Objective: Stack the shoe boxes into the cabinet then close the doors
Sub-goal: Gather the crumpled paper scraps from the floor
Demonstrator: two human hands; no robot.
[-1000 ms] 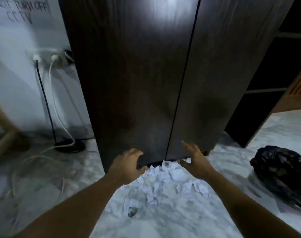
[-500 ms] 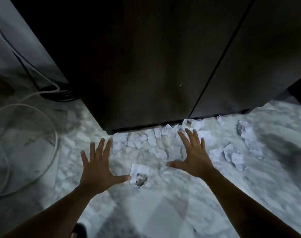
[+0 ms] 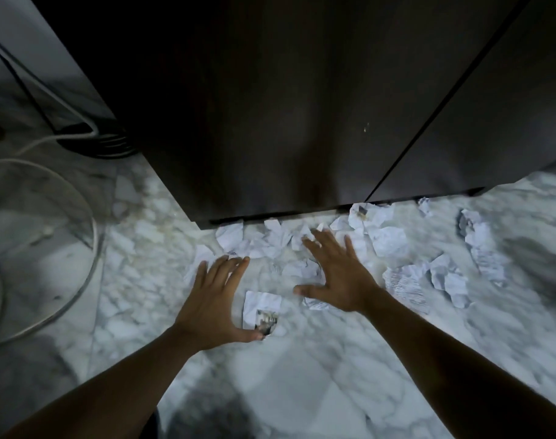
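The dark brown cabinet (image 3: 286,106) fills the top of the head view, and both its doors are closed, with a thin seam (image 3: 428,122) between them. No shoe box is visible. My left hand (image 3: 216,299) hovers over the marble floor in front of the cabinet, fingers spread, holding nothing. My right hand (image 3: 336,274) is a little farther forward, fingers spread over torn paper scraps, also holding nothing.
Crumpled white paper scraps (image 3: 397,245) litter the marble floor (image 3: 302,391) along the cabinet's base. A printed scrap (image 3: 262,312) lies between my hands. At the left, white and black cables (image 3: 48,141) loop over the floor by the wall.
My hands left the bottom edges of the cabinet doors and came down over the floor. The view tilted downward. In the last half second both hands shifted slightly forward.
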